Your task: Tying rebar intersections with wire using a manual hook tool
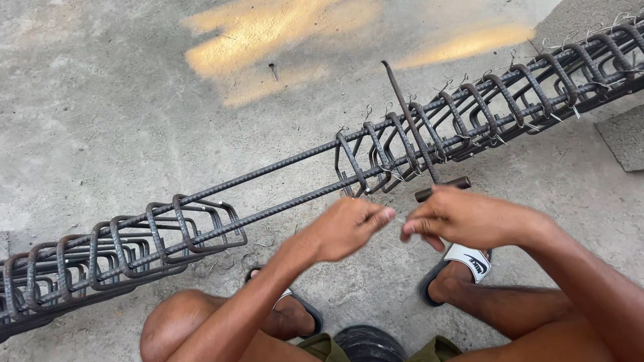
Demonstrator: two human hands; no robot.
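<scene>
Nearest the camera, at six o'clock, are the person's bare knees (176, 320) and a dark round seat (368, 343) between them, with two sandalled feet on the concrete floor (100, 100) just beyond. The largest thing is the rebar cage (282, 201), long ribbed bars running from eight o'clock to two o'clock, carrying bunched stirrups (134, 238) at the left end and a tighter, wire-tied row (510, 94) toward the right. Above the hands, around one o'clock from them, a hooked tying tool (408, 114) leans among the stirrups, its dark handle (444, 188) jutting toward the right hand. The left hand (345, 228) is mostly curled, thumb and forefinger pinched together; whether a strand of wire sits between them is too fine to tell. The right hand (463, 218) is likewise half closed, fingertips pinched toward the left, its knuckles just beside the handle, which it does not grip. The risks, as I judge them: cut wire ends bristle along the tied row and could prick bare fingers; the loose tool could slip and fall onto an open-toed foot; untied stirrups may slide along the bars and pinch a finger.
</scene>
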